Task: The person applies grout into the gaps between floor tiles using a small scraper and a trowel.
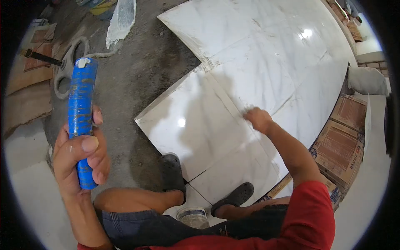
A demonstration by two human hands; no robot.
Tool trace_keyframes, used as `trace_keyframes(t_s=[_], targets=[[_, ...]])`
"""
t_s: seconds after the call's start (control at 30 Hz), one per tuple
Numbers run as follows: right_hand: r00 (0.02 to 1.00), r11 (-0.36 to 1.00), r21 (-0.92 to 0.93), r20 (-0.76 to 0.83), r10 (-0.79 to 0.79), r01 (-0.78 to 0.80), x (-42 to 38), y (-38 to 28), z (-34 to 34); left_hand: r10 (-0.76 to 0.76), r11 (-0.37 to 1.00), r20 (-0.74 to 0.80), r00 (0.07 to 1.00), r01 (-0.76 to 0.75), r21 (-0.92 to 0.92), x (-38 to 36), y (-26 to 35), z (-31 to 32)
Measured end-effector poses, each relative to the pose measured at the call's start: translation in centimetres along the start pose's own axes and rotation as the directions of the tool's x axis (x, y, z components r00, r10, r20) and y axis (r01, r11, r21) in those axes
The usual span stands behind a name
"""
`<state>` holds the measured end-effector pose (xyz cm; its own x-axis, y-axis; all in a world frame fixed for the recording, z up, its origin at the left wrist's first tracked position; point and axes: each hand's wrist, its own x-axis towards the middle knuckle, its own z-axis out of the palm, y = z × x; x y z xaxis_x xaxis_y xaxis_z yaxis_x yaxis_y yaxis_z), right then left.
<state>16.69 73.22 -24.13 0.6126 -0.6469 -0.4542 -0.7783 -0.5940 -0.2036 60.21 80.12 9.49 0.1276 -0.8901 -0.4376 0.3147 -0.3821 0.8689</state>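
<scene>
My left hand [81, 156] is wrapped round a blue cylindrical handle [82, 100], held upright above the floor. Dirty bands ring the handle, and a white dab sits at its top end. Over the glossy white marbled tiles [258, 75], my right hand [259, 119] is closed, with its fingertips low at a joint between two tiles. Whatever those fingers hold, if anything, is too small to make out. A tile corner [143, 118] juts out over the rough grey floor near my left foot.
Bare grey concrete [133, 79] runs along the left. A paste-smeared trowel [121, 23] lies at the top. Beside the blue handle is a grey looped frame [62, 79] with a black rod. Cardboard boxes [339, 146] line the right. A small bucket [193, 217] stands between my feet.
</scene>
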Motion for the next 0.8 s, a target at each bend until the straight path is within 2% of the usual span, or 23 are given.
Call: trace_keyframes(t_s=[0.03,0.1,0.13,0.2,0.27,0.33,0.4,0.5,0.53,0.67,0.8], targets=[[1.000,1.000,-0.006,0.001,0.007,-0.007,-1.9,0.1,0.0,-0.003,1.000,0.017,1.000,0.003,0.003,-0.2,0.0,0.1],[0.962,0.995,-0.092,0.269,0.049,-0.025,-4.4,0.4,-0.5,-0.004,1.000,0.032,0.999,0.004,0.000,-0.5,0.0,0.3],[0.961,0.995,-0.095,0.271,0.050,-0.025,-4.2,0.5,-0.6,0.001,1.000,0.046,0.999,-0.001,0.003,-0.6,0.0,0.4],[0.989,0.986,0.086,-0.022,0.146,-0.144,-1.6,1.0,-0.9,0.010,1.000,0.054,0.998,-0.010,0.004,-0.7,0.1,0.7],[0.978,0.991,0.120,-0.187,0.088,-0.066,4.0,-0.1,-3.3,-0.003,1.000,0.054,0.999,0.004,-0.011,-0.8,0.2,1.0],[0.969,0.986,0.164,-0.239,0.067,-0.028,10.0,-1.7,-4.6,-0.008,1.000,0.036,0.999,0.008,0.009,-0.9,0.3,1.2],[0.969,0.995,0.096,-0.247,0.030,-0.006,14.1,-3.6,-5.8,-0.016,1.000,0.013,1.000,0.016,0.027,-1.0,0.2,1.0],[0.976,1.000,0.010,-0.218,-0.024,0.026,16.0,-4.9,-5.3,-0.021,1.000,0.036,0.999,0.020,0.014,-1.0,0.0,0.5],[0.977,1.000,0.010,-0.213,-0.026,0.028,15.5,-5.1,-4.8,-0.025,1.000,0.029,0.999,0.025,0.018,-1.1,0.0,0.5],[0.998,0.998,-0.041,-0.029,-0.058,0.057,9.1,-5.2,-2.6,0.013,0.999,-0.006,1.000,-0.013,0.038,-1.4,-0.1,0.3],[1.000,0.998,0.066,0.013,-0.025,0.024,-0.2,-4.9,0.6,0.004,0.999,0.040,0.999,-0.006,0.044,-2.0,0.2,0.7]])
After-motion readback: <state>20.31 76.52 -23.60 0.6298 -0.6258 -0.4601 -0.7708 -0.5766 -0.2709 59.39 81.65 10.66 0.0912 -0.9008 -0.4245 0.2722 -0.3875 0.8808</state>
